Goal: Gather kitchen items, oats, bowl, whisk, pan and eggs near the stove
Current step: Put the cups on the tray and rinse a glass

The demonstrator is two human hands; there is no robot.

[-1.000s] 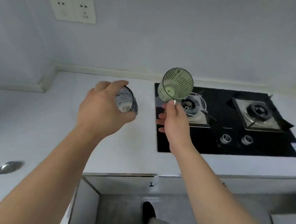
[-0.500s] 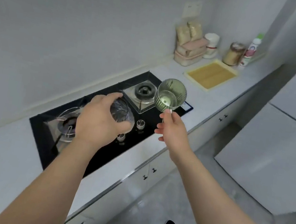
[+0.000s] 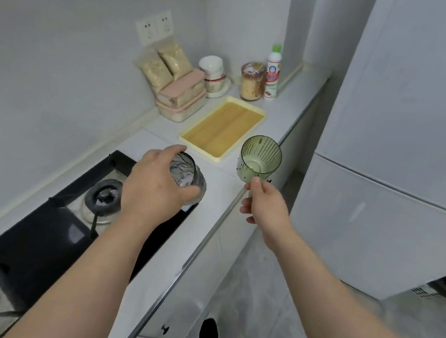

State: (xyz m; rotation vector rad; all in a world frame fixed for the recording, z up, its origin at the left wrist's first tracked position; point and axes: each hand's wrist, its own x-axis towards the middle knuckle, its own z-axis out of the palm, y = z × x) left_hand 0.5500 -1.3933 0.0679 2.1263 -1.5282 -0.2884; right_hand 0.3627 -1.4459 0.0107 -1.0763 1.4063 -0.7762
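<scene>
Both hands full: left hand [image 3: 154, 190] fingers curled round grey glass [image 3: 187, 176]; right hand [image 3: 265, 205] fingers pinching green glass [image 3: 260, 157] base.

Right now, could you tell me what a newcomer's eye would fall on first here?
Two glasses held up mid-frame stand out: the left hand grips a dark patterned glass over the right end of the black gas hob, and the right hand pinches a green ribbed glass by its base near the front edge of the white counter. Behind them a yellow-rimmed tray lies on the counter, with pink-lidded containers stacked beside it.
</scene>
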